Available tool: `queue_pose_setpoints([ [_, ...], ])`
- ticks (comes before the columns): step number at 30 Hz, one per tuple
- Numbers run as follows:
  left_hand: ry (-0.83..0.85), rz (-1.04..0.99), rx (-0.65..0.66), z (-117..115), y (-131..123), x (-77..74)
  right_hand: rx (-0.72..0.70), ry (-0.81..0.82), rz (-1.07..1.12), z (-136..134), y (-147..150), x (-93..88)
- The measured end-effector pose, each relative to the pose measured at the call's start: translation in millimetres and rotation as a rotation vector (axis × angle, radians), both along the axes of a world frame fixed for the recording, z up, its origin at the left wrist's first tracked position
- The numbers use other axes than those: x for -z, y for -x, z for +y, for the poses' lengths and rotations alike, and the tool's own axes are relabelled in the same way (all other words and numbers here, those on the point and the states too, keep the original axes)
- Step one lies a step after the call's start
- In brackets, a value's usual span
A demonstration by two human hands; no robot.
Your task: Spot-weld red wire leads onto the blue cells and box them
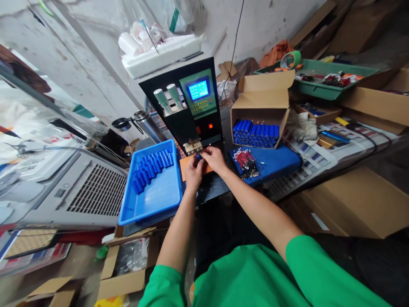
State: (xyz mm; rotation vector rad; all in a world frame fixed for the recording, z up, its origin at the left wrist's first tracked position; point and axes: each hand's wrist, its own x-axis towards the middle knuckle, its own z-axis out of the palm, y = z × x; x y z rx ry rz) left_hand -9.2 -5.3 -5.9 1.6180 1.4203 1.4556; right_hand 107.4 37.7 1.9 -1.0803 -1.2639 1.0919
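Blue cell [198,157], both hands' grip.

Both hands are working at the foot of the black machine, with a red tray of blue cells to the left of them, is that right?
Not quite. The head view shows the tray is blue, not red. It does hold blue cells and sits left of the left hand and right hand at the black machine.

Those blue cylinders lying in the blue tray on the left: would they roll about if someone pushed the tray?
Probably. The blue cylinders are round, smooth and lie loose on their sides, so they would likely roll. The blue tray has a raised rim, which should keep them in. They look rigid, not floppy.
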Motion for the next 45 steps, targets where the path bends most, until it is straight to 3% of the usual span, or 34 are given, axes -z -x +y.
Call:
queue_pose_setpoints([
  [19,0.023,0.034,-0.053,0.4,-1.0,1.2,0.022,0.04,-0.137,-12.9,-1.5,-24.0],
  [31,0.021,-0.012,-0.046,1.7,-2.6,3.2,-0.009,0.028,-0.08,-7.5,-1.0,-11.2],
  [38,0.002,0.038,-0.054,-1.8,-4.9,-3.9,-0.051,-0.031,-0.123,-9.9,-14.4,1.7],
  [45,-0.001,0.06,-0.056,-0.2,-5.7,-5.2,-0.179,0.073,0.13,-9.9,-23.6,1.4],
])
